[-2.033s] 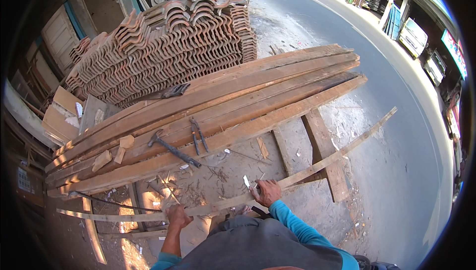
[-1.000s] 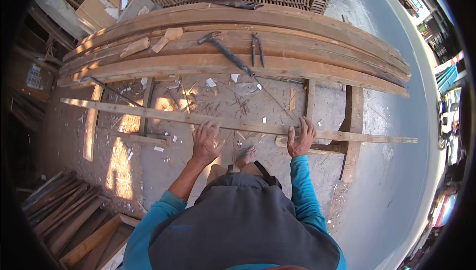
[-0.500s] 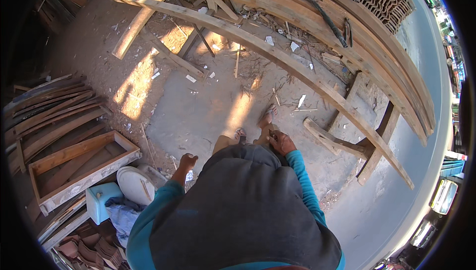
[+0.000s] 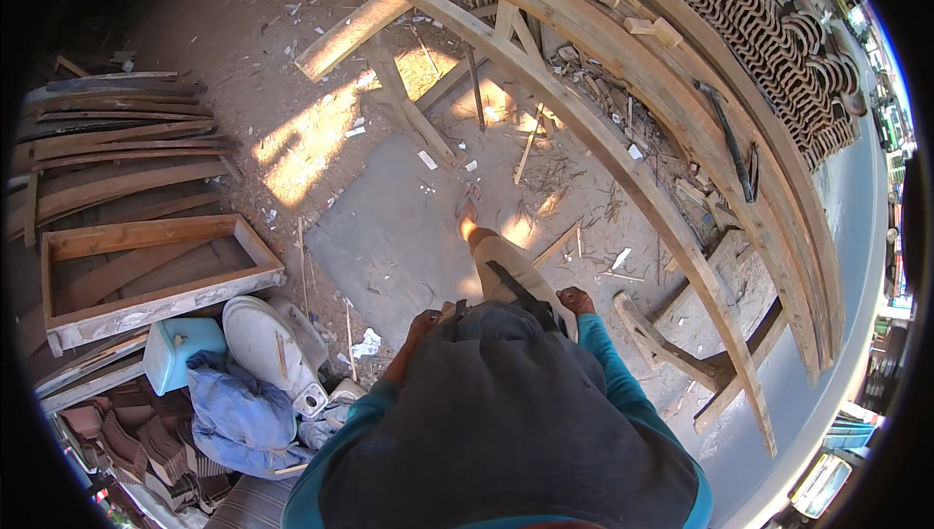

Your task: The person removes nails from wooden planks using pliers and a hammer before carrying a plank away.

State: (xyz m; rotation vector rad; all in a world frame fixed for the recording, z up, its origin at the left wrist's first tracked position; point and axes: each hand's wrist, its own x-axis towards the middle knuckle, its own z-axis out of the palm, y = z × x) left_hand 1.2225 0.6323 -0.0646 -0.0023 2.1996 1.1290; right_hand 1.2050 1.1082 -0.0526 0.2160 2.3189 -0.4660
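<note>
I look down and see both hands pulled in close to the body. The left hand [image 4: 424,321] sits at the waist, pressed against the dark shirt. I cannot tell if its grip is open or closed. The right hand [image 4: 576,299] hangs by the hip with its grip curled closed, and I see nothing in it.

The thing nearest to the hands is the long thin plank [image 4: 623,174]. It lies across a wooden stand [image 4: 671,349], off to the right of the right hand and apart from it. One bare foot [image 4: 469,223] is stepped out in front on the ground. I think this is a walking step, with no hold on any wood. To touch the plank, the right hand would have to open and reach out to the right.

Past the plank is the surface [image 4: 681,91], a pile of thick bent boards. A hammer [image 4: 725,140] lies on it. Behind that sit stacks of roof tiles [image 4: 769,23].

The ground [image 4: 389,237] is dusty, with wood chips and spots of sun. On the left are more bent boards [image 4: 117,150], a wooden frame [image 4: 146,276], a blue can [image 4: 180,349] and a blue cloth [image 4: 229,412]. A grey road [image 4: 861,266] runs along the right side.
</note>
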